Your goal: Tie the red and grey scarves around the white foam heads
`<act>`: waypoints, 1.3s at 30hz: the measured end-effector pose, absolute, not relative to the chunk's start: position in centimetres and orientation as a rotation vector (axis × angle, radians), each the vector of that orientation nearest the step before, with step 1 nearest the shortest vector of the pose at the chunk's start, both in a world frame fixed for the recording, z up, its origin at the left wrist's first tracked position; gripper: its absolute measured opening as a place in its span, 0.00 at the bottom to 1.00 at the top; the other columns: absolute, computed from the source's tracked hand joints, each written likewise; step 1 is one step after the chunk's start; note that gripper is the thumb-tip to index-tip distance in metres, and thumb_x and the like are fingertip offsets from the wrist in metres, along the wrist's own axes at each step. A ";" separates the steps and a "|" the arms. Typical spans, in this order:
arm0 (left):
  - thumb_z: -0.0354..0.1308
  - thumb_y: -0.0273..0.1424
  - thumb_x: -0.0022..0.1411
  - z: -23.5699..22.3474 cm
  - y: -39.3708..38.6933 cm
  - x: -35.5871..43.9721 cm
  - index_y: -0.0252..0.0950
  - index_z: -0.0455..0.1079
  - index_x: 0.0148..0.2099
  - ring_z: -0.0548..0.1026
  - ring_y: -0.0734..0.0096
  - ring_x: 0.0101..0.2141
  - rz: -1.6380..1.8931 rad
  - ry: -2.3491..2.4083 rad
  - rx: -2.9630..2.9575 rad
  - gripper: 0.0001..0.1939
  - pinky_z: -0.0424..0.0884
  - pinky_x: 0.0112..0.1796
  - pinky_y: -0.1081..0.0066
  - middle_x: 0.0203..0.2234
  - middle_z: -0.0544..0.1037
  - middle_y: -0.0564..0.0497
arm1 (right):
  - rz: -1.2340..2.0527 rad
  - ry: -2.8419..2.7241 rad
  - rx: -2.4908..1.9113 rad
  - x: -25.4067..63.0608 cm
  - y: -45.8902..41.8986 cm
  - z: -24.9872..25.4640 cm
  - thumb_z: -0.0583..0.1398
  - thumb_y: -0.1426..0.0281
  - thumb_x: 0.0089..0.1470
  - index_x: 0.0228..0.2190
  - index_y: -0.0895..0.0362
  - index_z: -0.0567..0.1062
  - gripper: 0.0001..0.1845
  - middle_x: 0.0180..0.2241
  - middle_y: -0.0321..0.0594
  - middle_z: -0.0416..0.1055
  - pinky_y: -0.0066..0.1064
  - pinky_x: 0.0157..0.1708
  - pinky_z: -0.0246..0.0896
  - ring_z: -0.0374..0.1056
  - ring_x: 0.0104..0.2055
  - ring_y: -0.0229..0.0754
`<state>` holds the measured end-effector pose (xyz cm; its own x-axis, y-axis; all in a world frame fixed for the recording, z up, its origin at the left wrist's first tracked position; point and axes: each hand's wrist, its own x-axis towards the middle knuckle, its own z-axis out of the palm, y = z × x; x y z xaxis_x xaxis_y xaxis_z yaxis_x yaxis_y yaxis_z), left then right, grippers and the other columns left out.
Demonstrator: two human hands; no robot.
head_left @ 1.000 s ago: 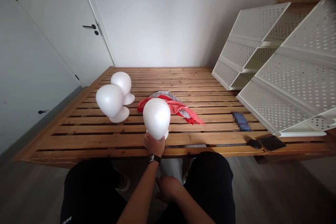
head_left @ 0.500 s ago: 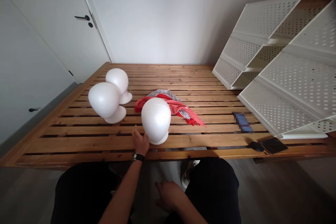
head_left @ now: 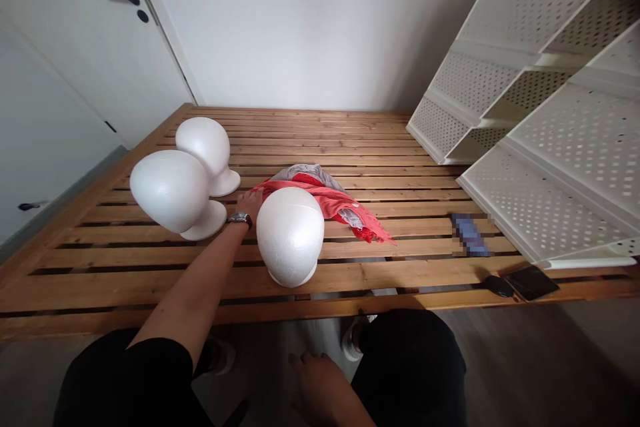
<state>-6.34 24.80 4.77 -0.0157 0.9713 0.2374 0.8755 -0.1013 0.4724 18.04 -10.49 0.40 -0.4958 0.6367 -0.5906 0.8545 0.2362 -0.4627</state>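
Observation:
Three white foam mannequin heads stand on the slatted wooden table (head_left: 150, 273). The nearest head (head_left: 290, 235) is in front of me. Two more heads (head_left: 173, 192) (head_left: 204, 150) stand at the left. A red and grey scarf (head_left: 345, 203) lies crumpled behind the nearest head. My left hand (head_left: 249, 203), with a watch on the wrist, reaches past the nearest head's left side to the scarf's edge; the head hides its fingers. My right hand (head_left: 317, 387) hangs low between my knees with its fingers apart, holding nothing.
White perforated shelf units (head_left: 540, 120) lean over the table's right side. A blurred blue item (head_left: 470, 235), a black phone (head_left: 531, 281) and a small black object (head_left: 499, 286) lie at the near right. A white door (head_left: 100, 40) stands at the left.
My left hand let go of the nearest head's base and moved forward along its left side to the scarf. The view has shifted closer and to the right.

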 end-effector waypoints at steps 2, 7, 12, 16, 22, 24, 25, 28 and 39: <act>0.73 0.36 0.51 5.4 26.0 -6.7 0.21 0.70 0.38 0.70 0.63 0.49 0.566 1.923 2.112 0.23 0.54 0.60 0.53 0.45 0.79 0.35 | -1.113 2.228 1.379 17.9 -10.4 0.3 0.66 0.59 0.47 0.54 0.51 0.73 0.32 0.50 0.52 0.75 0.54 0.49 0.69 0.74 0.48 0.64; 0.70 0.36 0.52 8.5 28.7 -6.5 0.24 0.65 0.24 0.74 0.70 0.45 0.201 1.829 2.181 0.21 0.58 0.58 0.57 0.34 0.81 0.40 | -1.047 2.261 1.363 17.8 -10.8 0.0 0.67 0.58 0.48 0.55 0.52 0.72 0.33 0.48 0.53 0.75 0.53 0.47 0.70 0.74 0.46 0.64; 0.57 0.34 0.61 14.5 30.9 -4.7 0.26 0.69 0.25 0.76 0.74 0.37 0.078 1.727 2.272 0.17 0.67 0.47 0.72 0.30 0.80 0.46 | -1.040 2.295 1.365 17.8 -10.8 0.1 0.66 0.56 0.48 0.58 0.52 0.70 0.36 0.48 0.53 0.75 0.54 0.46 0.70 0.75 0.46 0.64; 0.57 0.32 0.62 21.8 31.3 -0.9 0.25 0.74 0.36 0.76 0.70 0.35 0.236 1.630 2.348 0.12 0.67 0.43 0.68 0.30 0.78 0.49 | -1.010 2.329 1.361 17.9 -10.9 0.2 0.64 0.55 0.49 0.57 0.54 0.70 0.35 0.48 0.55 0.75 0.55 0.47 0.69 0.75 0.46 0.65; 0.53 0.36 0.63 33.5 29.6 8.5 0.19 0.74 0.46 0.73 0.70 0.39 0.236 1.245 2.493 0.21 0.64 0.42 0.67 0.34 0.74 0.51 | -0.931 2.367 1.392 18.0 -11.5 -0.7 0.64 0.51 0.47 0.54 0.54 0.73 0.35 0.44 0.54 0.77 0.53 0.41 0.71 0.77 0.41 0.65; 0.60 0.39 0.59 36.8 28.4 11.7 0.27 0.77 0.44 0.71 0.71 0.39 0.193 1.147 2.499 0.20 0.63 0.39 0.71 0.32 0.75 0.52 | -0.988 2.330 1.411 18.3 -11.2 -0.7 0.65 0.51 0.43 0.53 0.53 0.75 0.36 0.44 0.54 0.78 0.54 0.39 0.72 0.77 0.41 0.67; 0.64 0.40 0.55 38.4 27.6 13.2 0.31 0.79 0.43 0.70 0.71 0.38 0.180 1.105 2.491 0.18 0.63 0.37 0.72 0.30 0.76 0.52 | -1.031 2.308 1.420 18.5 -11.0 -0.5 0.66 0.50 0.42 0.52 0.53 0.75 0.36 0.45 0.54 0.78 0.55 0.39 0.72 0.77 0.42 0.69; 0.69 0.35 0.49 42.7 23.9 17.0 0.37 0.80 0.43 0.72 0.68 0.38 0.117 0.999 2.464 0.17 0.62 0.34 0.70 0.27 0.75 0.50 | -1.210 2.360 1.435 20.0 -10.4 1.5 0.66 0.50 0.44 0.53 0.52 0.75 0.36 0.50 0.53 0.76 0.58 0.44 0.72 0.75 0.48 0.71; 0.64 0.22 0.54 54.7 7.7 20.1 0.26 0.77 0.53 0.73 0.71 0.40 -0.095 0.904 3.305 0.22 0.56 0.33 0.75 0.32 0.77 0.52 | 0.122 3.480 3.046 30.1 -10.4 28.6 0.68 0.64 0.52 0.55 0.49 0.69 0.29 0.55 0.46 0.69 0.53 0.60 0.60 0.66 0.60 0.53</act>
